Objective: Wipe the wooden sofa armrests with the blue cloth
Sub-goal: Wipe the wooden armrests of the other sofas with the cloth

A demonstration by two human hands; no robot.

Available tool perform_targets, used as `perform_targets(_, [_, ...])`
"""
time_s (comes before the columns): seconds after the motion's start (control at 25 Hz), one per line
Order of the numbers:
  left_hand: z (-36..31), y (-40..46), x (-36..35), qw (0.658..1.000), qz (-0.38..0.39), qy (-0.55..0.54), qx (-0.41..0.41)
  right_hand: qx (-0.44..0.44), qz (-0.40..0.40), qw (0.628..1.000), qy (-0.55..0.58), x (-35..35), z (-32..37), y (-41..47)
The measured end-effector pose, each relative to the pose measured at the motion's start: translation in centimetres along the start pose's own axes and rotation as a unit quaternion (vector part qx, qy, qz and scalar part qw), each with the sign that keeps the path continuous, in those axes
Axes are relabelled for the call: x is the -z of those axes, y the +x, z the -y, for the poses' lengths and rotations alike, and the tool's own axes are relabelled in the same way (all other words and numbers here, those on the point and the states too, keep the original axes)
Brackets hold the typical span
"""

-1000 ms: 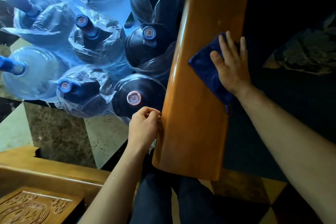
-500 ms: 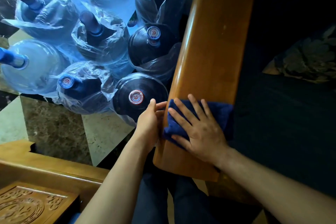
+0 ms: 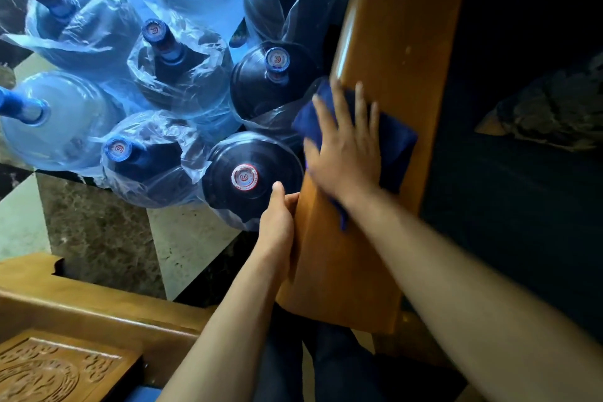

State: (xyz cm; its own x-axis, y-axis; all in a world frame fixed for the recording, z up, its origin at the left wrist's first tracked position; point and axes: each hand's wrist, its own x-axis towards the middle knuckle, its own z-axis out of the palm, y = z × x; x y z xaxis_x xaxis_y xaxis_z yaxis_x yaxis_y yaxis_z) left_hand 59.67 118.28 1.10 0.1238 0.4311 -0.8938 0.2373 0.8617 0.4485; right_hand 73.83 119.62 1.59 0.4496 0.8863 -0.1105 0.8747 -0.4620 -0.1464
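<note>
armrest (image 3: 385, 42): blue cloth (image 3: 396, 140) lies across it | floor (image 3: 98, 238): bagged water jugs (image 3: 251, 173) stand on it

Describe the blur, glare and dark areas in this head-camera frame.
Head view: the right hand and blue cloth are motion-blurred; a bright glare streak runs along the armrest; the sofa seat is nearly black; the water bottles are brightly lit and bowed by the wide lens.

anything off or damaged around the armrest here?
Nothing damaged or spilled. The right hand presses the blue cloth flat on the wooden armrest; the left hand rests against its side edge. The bagged water jugs crowd close beside it.
</note>
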Motion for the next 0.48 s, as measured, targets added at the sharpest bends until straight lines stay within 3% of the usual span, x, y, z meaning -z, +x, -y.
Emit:
perform_targets(0.12, [-0.6, 0.5, 0.0, 1.000, -0.017, 0.001, 0.009, 0.011, -0.004, 1.000, 0.014, -0.8, -1.3, -11.0])
perform_targets(0.2, [-1.7, 1.0, -1.1, 0.998, -0.014, 0.062, 0.024, -0.023, 0.016, 1.000, 0.007, -0.9, -3.5, -13.9])
perform_targets(0.36, [-5.9, 2.8, -5.4, 0.978, -0.029, 0.201, -0.047, -0.122, -0.007, 0.992, 0.032, -0.3, -6.8, -8.1])
perform_targets(0.48, [-9.2, 4.4, -8.1, 0.950, -0.054, 0.273, -0.144, -0.213, -0.052, 0.968, 0.125, 0.4, -9.5, -0.9])
